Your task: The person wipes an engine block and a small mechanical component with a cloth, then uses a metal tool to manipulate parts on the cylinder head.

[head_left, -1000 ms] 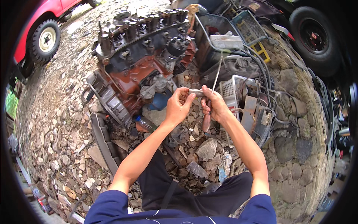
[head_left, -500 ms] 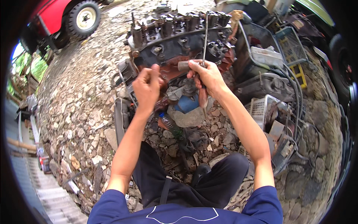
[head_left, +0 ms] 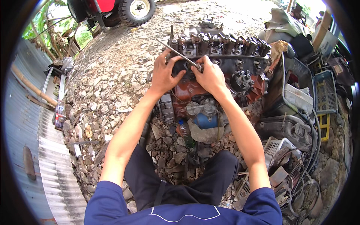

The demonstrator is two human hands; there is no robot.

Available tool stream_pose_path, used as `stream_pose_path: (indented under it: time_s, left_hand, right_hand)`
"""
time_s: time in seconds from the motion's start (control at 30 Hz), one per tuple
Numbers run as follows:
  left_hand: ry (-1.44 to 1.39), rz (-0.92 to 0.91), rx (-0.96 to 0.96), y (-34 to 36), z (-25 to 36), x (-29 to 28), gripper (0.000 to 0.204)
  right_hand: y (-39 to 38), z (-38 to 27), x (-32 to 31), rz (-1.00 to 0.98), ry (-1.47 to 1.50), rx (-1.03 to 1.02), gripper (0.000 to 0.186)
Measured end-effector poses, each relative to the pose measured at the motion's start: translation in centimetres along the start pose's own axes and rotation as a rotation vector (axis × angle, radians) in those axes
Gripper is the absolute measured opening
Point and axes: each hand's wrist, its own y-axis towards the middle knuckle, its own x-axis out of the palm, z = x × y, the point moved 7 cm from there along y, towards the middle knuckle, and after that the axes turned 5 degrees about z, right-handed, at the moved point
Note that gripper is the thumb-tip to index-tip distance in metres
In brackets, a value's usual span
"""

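Observation:
My right hand (head_left: pixel 210 78) is closed round the lower end of a long thin metal bar (head_left: pixel 175 51), against the side of a dark engine block (head_left: pixel 234 64). The bar slants up and left from my fingers, and its gripped end is mostly hidden. Just left of it, my left hand (head_left: pixel 164 75) has its fingers and thumb apart beside the bar, with nothing visible inside. Along the engine's top stand several valve springs and rocker parts (head_left: pixel 215 47). Its lower side is reddish brown, and a round distributor cap (head_left: pixel 243 80) sits on the right.
Below the engine are a blue canister-like part (head_left: pixel 205 121) and a plastic bottle (head_left: pixel 184 129). A dark bin (head_left: pixel 278 88), white basket (head_left: pixel 273 148) and black hoses (head_left: pixel 314 131) lie right. Loose stones (head_left: pixel 112 86) cover the ground; corrugated sheets (head_left: pixel 26 127) stand left.
The view has swung left. Both hands have reached up to the engine's side. The bar has tilted from upright to slanting left, and my left hand has opened beside it.

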Motion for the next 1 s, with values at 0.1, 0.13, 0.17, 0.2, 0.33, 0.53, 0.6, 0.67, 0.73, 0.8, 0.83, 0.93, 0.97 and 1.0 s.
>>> stream_pose_path:
  time_s: [0.1,0.13,0.17,0.2,0.33,0.53,0.6,0.67,0.73,0.8,0.83,0.93,0.97,1.0]
  left_hand:
    - [-0.084,-0.032,-0.072,-0.9,-0.5,1.2,0.05]
    - [-0.086,-0.02,-0.076,-1.1,-0.7,1.4,0.049]
    - [-0.089,-0.007,-0.078,-1.3,-0.9,1.7,0.048]
    - [-0.096,0.0,-0.092,-1.5,-0.9,1.8,0.047]
    - [-0.138,0.041,-0.101,-1.9,-0.9,2.2,0.047]
    - [-0.201,0.027,-0.05,-2.1,-1.3,2.7,0.053]
    - [-0.194,0.061,-0.048,-2.1,-1.2,2.5,0.054]
    - [-0.195,0.083,-0.056,-2.0,-1.0,2.3,0.055]
    - [-0.192,0.084,-0.066,-2.0,-1.0,2.2,0.057]
    - [-0.212,0.071,-0.063,-2.1,-1.2,1.9,0.057]
    - [-0.221,0.067,-0.064,-2.1,-1.3,1.8,0.057]
    - [-0.234,0.052,-0.059,-2.2,-1.1,1.7,0.057]
    - [-0.232,0.056,-0.056,-2.2,-1.2,1.5,0.057]
    - [-0.234,0.059,-0.057,-2.1,-1.0,1.4,0.057]
  right_hand:
    - [0.0,0.0,-0.2,-0.016,-0.061,-0.043,0.034]
    - [0.2,0.0,-0.1,-0.018,-0.086,-0.087,0.034]
    - [0.4,0.0,0.1,-0.019,-0.113,-0.13,0.033]
    - [0.4,-0.1,0.5,-0.03,-0.14,-0.173,0.032]
    - [0.5,-0.5,1.8,-0.087,-0.275,-0.257,0.029]
    - [0.9,-2.1,1.5,-0.109,-0.377,-0.431,0.034]
    - [1.0,-1.9,1.7,-0.111,-0.337,-0.415,0.034]
    - [1.0,-1.5,1.8,-0.099,-0.283,-0.346,0.033]
    - [0.9,-1.0,2.4,-0.067,-0.195,-0.236,0.032]
    - [1.1,-0.2,3.3,-0.024,-0.086,-0.092,0.035]
    - [1.2,0.1,3.5,0.003,0.023,-0.046,0.04]
    - [0.5,0.5,3.6,0.033,0.009,0.062,0.04]
    - [0.6,0.5,3.8,0.034,0.005,0.073,0.042]
    - [0.6,0.5,3.8,0.034,-0.005,0.087,0.044]
